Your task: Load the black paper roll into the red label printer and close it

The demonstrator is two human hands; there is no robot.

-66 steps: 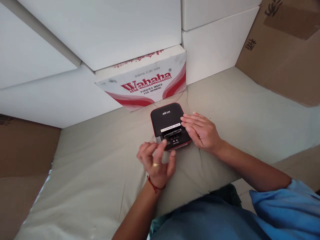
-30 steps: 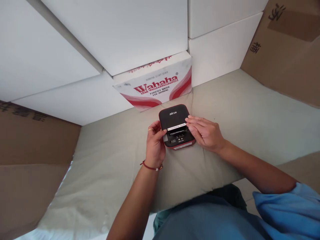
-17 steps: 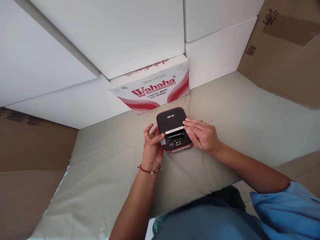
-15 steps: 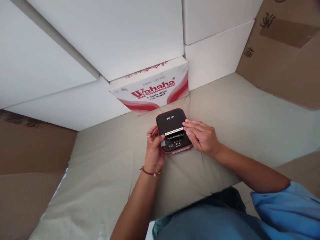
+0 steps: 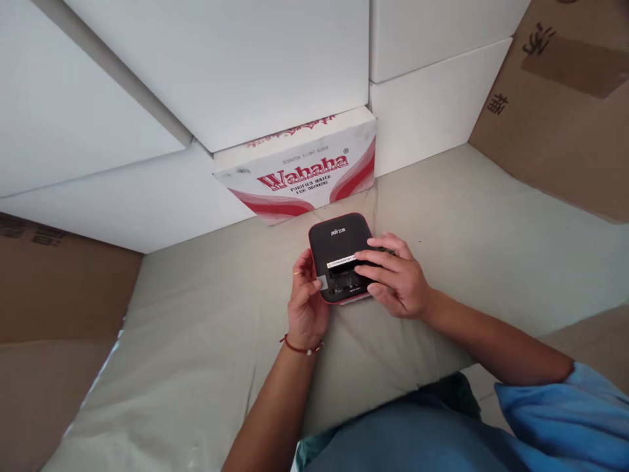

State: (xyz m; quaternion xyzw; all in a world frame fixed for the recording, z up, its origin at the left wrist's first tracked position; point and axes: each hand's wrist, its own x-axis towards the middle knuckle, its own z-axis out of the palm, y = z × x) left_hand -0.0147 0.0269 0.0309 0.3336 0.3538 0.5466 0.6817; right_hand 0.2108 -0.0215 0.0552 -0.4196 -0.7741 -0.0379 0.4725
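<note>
A small black device with a red rim [image 5: 339, 242], which looks like a label printer, rests on the cloth in front of me. A white strip with fine print [image 5: 341, 261] runs across its top above a dark slot. My left hand [image 5: 307, 301] grips its left edge, thumb on top by a grey tab [image 5: 322, 282] and fingers along the side. My right hand [image 5: 398, 275] lies over the right part of the device with fingers spread, fingertips at the strip and slot. Those fingers hide the right end of the slot.
A white and red Wahaha water carton [image 5: 304, 177] stands just behind the device. White panels [image 5: 295, 59] rise behind it. Brown cardboard [image 5: 580, 111] stands at the right, and more cardboard [image 5: 54, 308] at the left. Beige cloth [image 5: 196, 328] covers the surface.
My right fingers have spread from a closed pose at the strip's right end and moved over the slot area. The slot now looks darker and more open. My left thumb has shifted slightly down.
</note>
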